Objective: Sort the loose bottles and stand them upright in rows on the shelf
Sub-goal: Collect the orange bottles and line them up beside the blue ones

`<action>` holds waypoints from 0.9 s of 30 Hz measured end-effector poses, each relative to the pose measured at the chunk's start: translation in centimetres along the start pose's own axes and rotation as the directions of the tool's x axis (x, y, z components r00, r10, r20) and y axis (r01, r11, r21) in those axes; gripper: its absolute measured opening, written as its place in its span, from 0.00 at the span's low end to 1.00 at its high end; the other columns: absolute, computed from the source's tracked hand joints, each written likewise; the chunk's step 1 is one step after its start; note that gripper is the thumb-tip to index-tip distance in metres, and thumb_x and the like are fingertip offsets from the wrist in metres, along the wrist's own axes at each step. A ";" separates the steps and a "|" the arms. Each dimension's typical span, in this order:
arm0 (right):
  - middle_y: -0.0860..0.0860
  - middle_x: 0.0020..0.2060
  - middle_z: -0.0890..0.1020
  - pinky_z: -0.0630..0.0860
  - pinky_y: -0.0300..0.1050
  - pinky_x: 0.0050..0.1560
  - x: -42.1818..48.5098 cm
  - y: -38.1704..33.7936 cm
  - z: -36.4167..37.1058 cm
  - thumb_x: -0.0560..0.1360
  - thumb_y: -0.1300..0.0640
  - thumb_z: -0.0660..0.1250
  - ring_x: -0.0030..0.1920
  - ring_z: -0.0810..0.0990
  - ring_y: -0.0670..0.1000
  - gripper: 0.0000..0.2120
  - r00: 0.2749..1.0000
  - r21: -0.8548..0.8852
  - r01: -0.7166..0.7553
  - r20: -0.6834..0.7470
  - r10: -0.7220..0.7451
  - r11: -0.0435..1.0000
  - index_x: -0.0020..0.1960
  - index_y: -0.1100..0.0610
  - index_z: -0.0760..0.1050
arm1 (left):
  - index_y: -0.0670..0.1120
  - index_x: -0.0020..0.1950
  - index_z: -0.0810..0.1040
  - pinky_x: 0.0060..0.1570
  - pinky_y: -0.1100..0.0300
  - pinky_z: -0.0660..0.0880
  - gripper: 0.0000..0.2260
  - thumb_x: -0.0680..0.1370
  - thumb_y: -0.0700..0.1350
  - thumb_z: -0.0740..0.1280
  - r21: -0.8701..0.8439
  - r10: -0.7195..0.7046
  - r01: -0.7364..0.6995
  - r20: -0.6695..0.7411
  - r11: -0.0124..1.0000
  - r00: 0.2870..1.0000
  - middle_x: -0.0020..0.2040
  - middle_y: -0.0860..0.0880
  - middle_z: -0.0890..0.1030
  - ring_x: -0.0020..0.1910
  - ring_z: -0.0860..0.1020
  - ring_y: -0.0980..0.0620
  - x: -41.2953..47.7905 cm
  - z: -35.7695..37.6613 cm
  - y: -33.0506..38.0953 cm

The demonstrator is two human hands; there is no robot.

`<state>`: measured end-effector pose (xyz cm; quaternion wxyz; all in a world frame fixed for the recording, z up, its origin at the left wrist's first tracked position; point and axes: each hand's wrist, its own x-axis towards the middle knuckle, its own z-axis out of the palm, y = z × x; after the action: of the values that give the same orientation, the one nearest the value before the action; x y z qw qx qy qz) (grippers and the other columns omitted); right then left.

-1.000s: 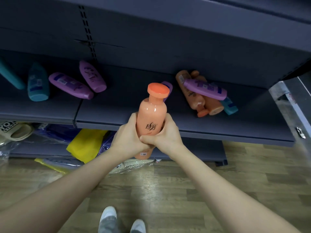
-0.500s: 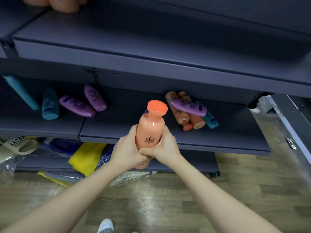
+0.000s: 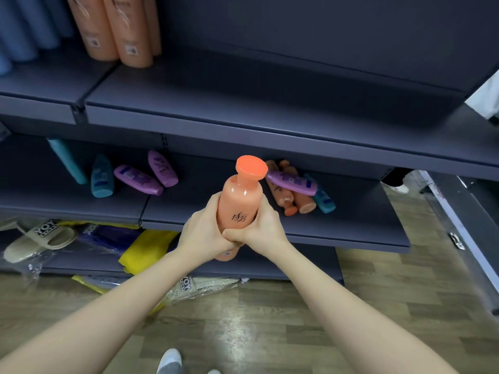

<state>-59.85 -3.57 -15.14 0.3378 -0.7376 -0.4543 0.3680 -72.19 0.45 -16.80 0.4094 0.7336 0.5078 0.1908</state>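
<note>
An orange bottle point(image 3: 240, 198) with a darker orange cap stands upright in the air in front of the middle shelf point(image 3: 351, 233). My left hand point(image 3: 204, 230) and my right hand point(image 3: 263, 225) both grip its lower body, fingers meeting at the front. Behind it on that shelf lies a heap of two orange bottles point(image 3: 280, 195), a purple bottle point(image 3: 293, 182) across them and a teal one point(image 3: 325, 199). Further left lie two purple bottles point(image 3: 137, 179) and two teal bottles point(image 3: 102, 177). On the upper shelf point(image 3: 243, 103), orange bottles point(image 3: 129, 31) stand upright at the top left.
Blue bottles point(image 3: 24, 31) stand left of the upright orange ones. Bagged slippers point(image 3: 40, 238) and a yellow package point(image 3: 147, 251) fill the bottom shelf. A metal rail point(image 3: 464, 238) runs along the right. My shoes point(image 3: 168, 361) stand on the wooden floor.
My view has tilted upward, bringing the upper shelf and its standing bottles into sight. Both hands have lifted the orange bottle slightly, still gripping it the same way.
</note>
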 end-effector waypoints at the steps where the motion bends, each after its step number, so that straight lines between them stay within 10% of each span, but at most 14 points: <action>1: 0.48 0.51 0.78 0.77 0.46 0.52 -0.5 -0.4 -0.2 0.61 0.60 0.78 0.52 0.77 0.49 0.34 1.000 -0.005 0.009 -0.001 -0.009 1.000 0.62 0.53 0.66 | 0.52 0.63 0.66 0.42 0.54 0.75 0.36 0.55 0.53 0.67 -0.004 0.000 -0.001 -0.007 1.000 1.000 0.44 0.52 0.79 0.45 0.78 0.48 -0.4 -0.3 0.3; 27: 0.48 0.49 0.82 0.80 0.52 0.51 -4.0 -12.8 -4.9 0.59 0.56 0.78 0.50 0.81 0.49 0.28 0.963 0.011 0.251 -0.107 -0.249 0.968 0.56 0.54 0.73 | 0.59 0.65 0.69 0.51 0.51 0.78 0.38 0.55 0.51 0.73 -0.160 0.219 -0.254 -0.208 0.954 0.953 0.48 0.61 0.80 0.50 0.80 0.55 -3.0 -9.7 9.0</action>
<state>-62.34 -3.50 -1.04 0.4140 -0.6886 -0.5208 0.2886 -74.86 0.39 -3.49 0.4000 0.7269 0.4323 0.3531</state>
